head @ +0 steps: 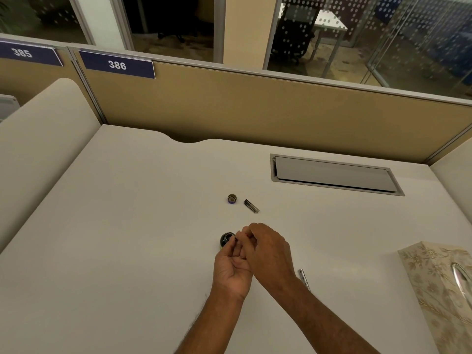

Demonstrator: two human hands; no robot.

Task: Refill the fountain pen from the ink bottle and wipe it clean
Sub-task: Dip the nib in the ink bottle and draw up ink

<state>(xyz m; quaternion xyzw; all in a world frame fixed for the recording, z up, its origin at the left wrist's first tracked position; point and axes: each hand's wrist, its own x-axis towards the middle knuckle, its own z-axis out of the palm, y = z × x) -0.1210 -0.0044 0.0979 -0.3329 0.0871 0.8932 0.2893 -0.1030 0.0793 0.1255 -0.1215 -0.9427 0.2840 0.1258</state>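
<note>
A small dark ink bottle [226,239] stands open on the white desk [132,226]. Its cap [232,199] lies further back, and a dark pen part [251,206] lies beside the cap. Another silvery pen part [304,278] lies partly hidden behind my right forearm. My left hand [231,269] and my right hand [268,249] meet just right of the bottle's mouth. Together their fingertips pinch a small dark pen section over the bottle. Most of that piece is hidden by the fingers.
A patterned tissue box [441,284] sits at the right edge of the desk. A grey cable hatch [334,175] is set into the desk at the back right. A tan partition [255,108] closes off the far side.
</note>
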